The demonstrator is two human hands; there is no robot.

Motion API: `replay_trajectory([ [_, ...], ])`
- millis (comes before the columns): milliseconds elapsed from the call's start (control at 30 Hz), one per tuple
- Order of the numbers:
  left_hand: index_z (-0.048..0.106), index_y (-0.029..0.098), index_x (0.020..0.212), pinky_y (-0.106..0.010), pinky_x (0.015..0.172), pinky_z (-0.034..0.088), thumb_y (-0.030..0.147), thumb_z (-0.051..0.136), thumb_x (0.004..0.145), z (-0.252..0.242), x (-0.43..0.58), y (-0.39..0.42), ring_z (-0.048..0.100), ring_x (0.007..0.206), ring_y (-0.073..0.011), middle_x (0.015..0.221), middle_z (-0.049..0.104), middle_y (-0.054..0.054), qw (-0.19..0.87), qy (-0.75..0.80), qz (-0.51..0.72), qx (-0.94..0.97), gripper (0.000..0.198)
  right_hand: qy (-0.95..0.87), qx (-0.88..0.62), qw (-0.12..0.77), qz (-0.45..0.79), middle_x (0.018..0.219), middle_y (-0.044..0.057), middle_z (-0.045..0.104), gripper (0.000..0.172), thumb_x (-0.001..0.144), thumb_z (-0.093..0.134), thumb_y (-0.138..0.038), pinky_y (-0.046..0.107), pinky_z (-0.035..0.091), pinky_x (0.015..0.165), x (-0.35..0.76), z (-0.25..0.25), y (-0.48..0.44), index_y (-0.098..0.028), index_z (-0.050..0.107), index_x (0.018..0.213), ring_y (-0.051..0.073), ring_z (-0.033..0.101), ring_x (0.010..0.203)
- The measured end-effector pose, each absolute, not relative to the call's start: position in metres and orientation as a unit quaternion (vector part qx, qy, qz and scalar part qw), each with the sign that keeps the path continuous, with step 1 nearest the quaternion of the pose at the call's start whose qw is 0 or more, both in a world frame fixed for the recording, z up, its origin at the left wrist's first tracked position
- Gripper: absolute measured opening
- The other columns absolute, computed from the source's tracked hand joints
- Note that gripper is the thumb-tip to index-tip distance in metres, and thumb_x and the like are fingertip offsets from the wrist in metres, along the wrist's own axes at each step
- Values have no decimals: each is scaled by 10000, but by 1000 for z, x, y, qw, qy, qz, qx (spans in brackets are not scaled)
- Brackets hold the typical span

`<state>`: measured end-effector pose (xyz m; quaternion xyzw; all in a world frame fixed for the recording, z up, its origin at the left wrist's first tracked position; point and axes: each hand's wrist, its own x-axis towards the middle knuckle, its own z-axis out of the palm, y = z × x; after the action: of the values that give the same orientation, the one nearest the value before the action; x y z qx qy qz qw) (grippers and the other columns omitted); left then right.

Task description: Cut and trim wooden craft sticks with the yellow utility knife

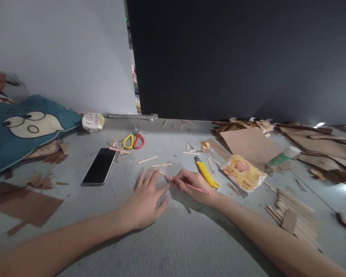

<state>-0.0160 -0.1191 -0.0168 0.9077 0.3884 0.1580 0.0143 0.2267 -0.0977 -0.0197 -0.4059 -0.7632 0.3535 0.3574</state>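
In the head view my right hand (193,184) is closed around a pinkish-red pencil (200,189). The pencil slants, its front end toward the left. Beside it, my left hand (147,201) lies flat on the grey table with its fingers spread. Between the two hands, at the left fingertips, a small wooden craft stick (163,174) partly shows; whether the left fingers press on it is unclear. Just beyond the hands lie two more craft sticks, one level (162,165) and one slanted (147,159). A yellow-handled knife (208,175) rests right of my right hand.
A phone (100,166), red-and-yellow-handled scissors (134,141) and a teal cushion (31,127) are on the left. On the right are a yellow packet (243,173), a glue stick (283,157), cardboard (248,142) and piled craft sticks (295,217). A dark panel (242,57) stands behind.
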Motion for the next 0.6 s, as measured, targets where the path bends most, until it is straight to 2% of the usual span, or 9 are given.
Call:
replay_trajectory([
  [600, 618, 299, 1479, -709, 1255, 277, 344, 603, 1002, -15, -15, -120, 360, 1559, -425, 1640, 447, -163, 20, 398, 134, 907, 479, -755, -416, 341, 375, 709, 18, 664, 354, 1043, 536, -515, 260, 448, 568, 226, -13, -99, -214, 604, 868, 134, 572, 603],
])
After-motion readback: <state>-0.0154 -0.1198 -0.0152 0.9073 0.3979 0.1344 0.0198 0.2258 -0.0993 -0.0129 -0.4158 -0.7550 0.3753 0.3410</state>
